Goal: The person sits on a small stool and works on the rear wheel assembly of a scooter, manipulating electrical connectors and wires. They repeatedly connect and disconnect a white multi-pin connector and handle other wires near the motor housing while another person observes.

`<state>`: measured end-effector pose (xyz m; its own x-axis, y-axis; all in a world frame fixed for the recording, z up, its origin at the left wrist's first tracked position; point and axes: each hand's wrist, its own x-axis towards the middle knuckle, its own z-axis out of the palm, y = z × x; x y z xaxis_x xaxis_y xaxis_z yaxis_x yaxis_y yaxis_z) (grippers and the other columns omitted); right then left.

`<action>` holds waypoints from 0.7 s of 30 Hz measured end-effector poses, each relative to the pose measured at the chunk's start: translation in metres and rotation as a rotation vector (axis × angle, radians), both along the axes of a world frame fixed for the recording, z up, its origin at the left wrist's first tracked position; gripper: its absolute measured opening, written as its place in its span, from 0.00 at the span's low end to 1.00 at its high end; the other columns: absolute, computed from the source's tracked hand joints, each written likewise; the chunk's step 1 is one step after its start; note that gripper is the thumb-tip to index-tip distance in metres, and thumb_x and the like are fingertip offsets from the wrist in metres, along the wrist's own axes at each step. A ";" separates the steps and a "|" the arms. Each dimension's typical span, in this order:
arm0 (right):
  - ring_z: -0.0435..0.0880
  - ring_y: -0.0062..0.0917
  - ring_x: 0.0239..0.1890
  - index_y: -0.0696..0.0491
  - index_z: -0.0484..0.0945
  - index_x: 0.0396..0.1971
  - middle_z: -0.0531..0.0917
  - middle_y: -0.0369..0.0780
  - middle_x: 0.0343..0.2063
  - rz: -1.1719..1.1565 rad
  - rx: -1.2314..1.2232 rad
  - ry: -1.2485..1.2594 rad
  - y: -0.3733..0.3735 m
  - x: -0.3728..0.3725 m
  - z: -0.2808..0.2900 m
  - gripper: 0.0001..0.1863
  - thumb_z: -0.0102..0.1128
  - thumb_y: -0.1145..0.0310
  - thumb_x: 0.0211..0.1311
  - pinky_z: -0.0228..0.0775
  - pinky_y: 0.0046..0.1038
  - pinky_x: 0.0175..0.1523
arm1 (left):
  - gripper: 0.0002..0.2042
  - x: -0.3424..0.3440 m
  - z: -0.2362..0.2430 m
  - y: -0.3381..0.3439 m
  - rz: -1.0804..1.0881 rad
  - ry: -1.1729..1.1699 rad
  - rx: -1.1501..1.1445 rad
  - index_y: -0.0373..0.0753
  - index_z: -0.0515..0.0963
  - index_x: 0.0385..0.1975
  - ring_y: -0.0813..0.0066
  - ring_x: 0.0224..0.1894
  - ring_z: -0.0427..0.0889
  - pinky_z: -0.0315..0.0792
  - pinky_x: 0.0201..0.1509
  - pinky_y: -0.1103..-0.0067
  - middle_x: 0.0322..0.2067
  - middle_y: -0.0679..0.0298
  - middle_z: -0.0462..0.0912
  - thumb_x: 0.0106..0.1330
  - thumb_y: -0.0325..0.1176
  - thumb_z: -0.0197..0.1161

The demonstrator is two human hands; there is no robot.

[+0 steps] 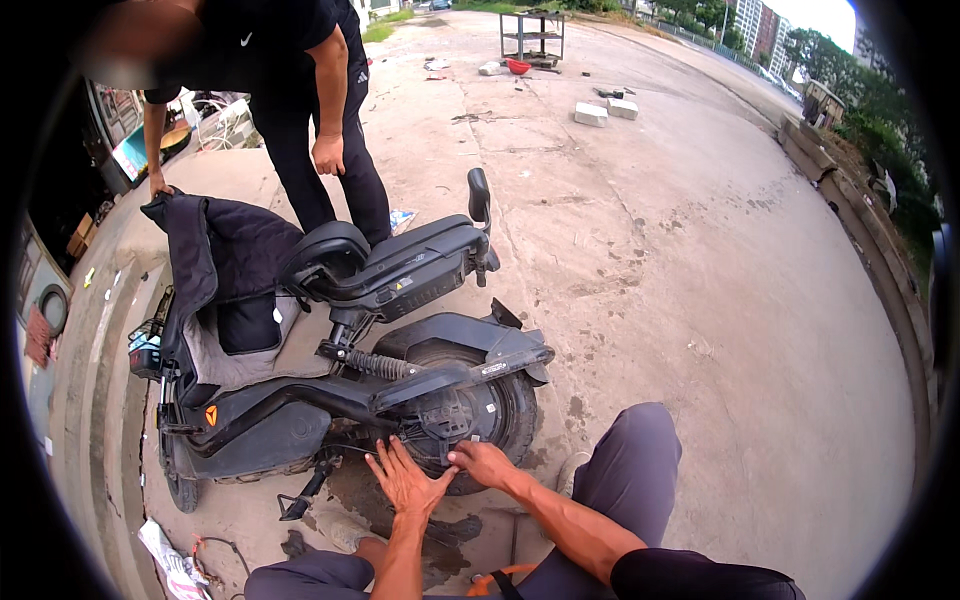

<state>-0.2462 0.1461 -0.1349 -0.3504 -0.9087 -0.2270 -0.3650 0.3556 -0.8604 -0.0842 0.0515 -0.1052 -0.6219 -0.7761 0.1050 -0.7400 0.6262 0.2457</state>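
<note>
A black electric scooter (265, 440) is side-on before me, its rear wheel (518, 425) close to my hands. My left hand (408, 484) is spread flat at the lower part of the rear wheel, beside the hub (440, 415). Just to its right, my right hand (484, 464) has its fingers bent and pressed together by the tyre's lower side; whatever they hold is hidden. The two thumbs are close together. Above the wheel are a shock absorber spring (380, 365) and the dark rear mudguard (450, 330).
Another person (310, 110) stands beyond the scooter, a hand on its padded black cover (225, 230). A kickstand (310, 488) juts out below the frame. At lower left lie a white bag (172, 560) and a cable. White blocks (591, 114) and a metal rack (532, 38) stand farther off.
</note>
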 end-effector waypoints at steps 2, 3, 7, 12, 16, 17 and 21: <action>0.83 0.50 0.47 0.58 0.80 0.45 0.85 0.53 0.40 0.026 0.035 -0.053 -0.009 0.006 0.007 0.24 0.54 0.50 0.72 0.74 0.43 0.52 | 0.62 0.005 0.007 -0.004 0.053 -0.005 0.043 0.20 0.51 0.70 0.47 0.77 0.49 0.28 0.82 0.53 0.69 0.36 0.60 0.46 0.62 0.75; 0.85 0.46 0.45 0.56 0.81 0.46 0.86 0.49 0.40 0.029 0.037 -0.082 -0.011 0.007 0.003 0.22 0.57 0.51 0.71 0.74 0.40 0.49 | 0.62 0.004 0.005 -0.007 0.035 -0.001 0.055 0.20 0.51 0.70 0.47 0.77 0.49 0.28 0.82 0.53 0.69 0.36 0.60 0.46 0.62 0.75; 0.84 0.45 0.46 0.57 0.80 0.46 0.86 0.49 0.41 0.025 -0.035 -0.055 -0.007 0.003 -0.003 0.21 0.59 0.52 0.71 0.74 0.40 0.50 | 0.61 0.001 -0.004 -0.012 -0.018 0.110 -0.172 0.17 0.56 0.65 0.44 0.63 0.67 0.41 0.81 0.51 0.53 0.39 0.71 0.44 0.65 0.73; 0.82 0.49 0.47 0.58 0.79 0.44 0.84 0.51 0.40 0.052 -0.095 0.004 -0.004 0.007 0.004 0.17 0.54 0.58 0.73 0.72 0.43 0.51 | 0.63 0.001 -0.009 -0.013 -0.020 0.107 -0.265 0.15 0.60 0.62 0.49 0.50 0.75 0.51 0.79 0.55 0.44 0.44 0.74 0.40 0.70 0.72; 0.81 0.49 0.46 0.59 0.79 0.41 0.83 0.51 0.39 0.053 -0.120 0.082 -0.003 0.012 0.001 0.16 0.53 0.59 0.74 0.72 0.44 0.49 | 0.62 0.002 -0.013 -0.012 -0.011 0.106 -0.252 0.16 0.60 0.63 0.49 0.50 0.75 0.52 0.79 0.56 0.44 0.45 0.74 0.40 0.70 0.73; 0.81 0.50 0.44 0.59 0.78 0.40 0.83 0.51 0.38 0.061 -0.127 0.106 -0.004 0.013 -0.002 0.17 0.51 0.58 0.75 0.71 0.45 0.49 | 0.62 0.001 -0.014 -0.012 -0.015 0.121 -0.286 0.16 0.60 0.63 0.49 0.50 0.75 0.52 0.79 0.56 0.44 0.45 0.73 0.39 0.69 0.73; 0.81 0.51 0.40 0.60 0.76 0.38 0.83 0.52 0.34 0.081 -0.060 0.067 -0.007 0.014 -0.010 0.20 0.45 0.56 0.78 0.71 0.46 0.46 | 0.62 0.003 -0.016 -0.013 -0.042 0.143 -0.308 0.17 0.60 0.63 0.48 0.51 0.75 0.53 0.79 0.57 0.45 0.45 0.73 0.38 0.67 0.75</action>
